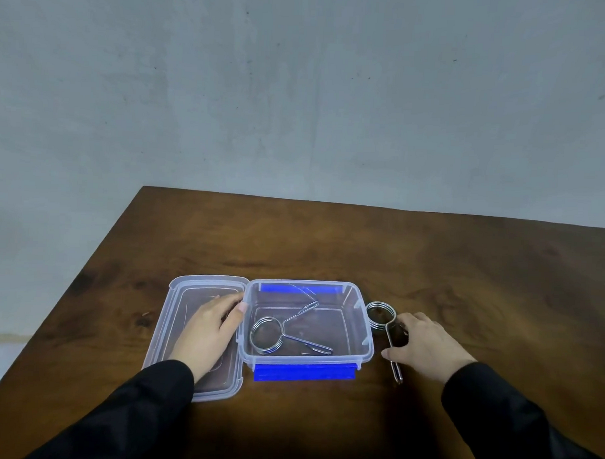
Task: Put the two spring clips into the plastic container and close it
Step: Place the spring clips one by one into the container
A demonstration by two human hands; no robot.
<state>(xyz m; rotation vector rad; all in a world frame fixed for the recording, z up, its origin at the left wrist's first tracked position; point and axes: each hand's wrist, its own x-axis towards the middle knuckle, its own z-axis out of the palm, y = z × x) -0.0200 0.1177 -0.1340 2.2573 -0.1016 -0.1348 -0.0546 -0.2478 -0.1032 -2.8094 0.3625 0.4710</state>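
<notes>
1. Head view: a clear plastic container (pixel 366 321) with blue latches (pixel 303 373) sits open on the brown wooden table (pixel 430 268), toward its left edge and well in from the far edge.
2. One spring clip (pixel 283 335) lies inside the container, coil near the left wall, handles pointing right.
3. The lid (pixel 182 304) lies flat just left of the container; the left hand (pixel 208 332) rests on it, fingers spread, thumb at the container's left rim.
4. The second spring clip (pixel 384 324) lies on the table just right of the container.
5. The right hand (pixel 427 343) covers its handles, fingers loosely curled; whether it pinches the clip I cannot tell.
</notes>
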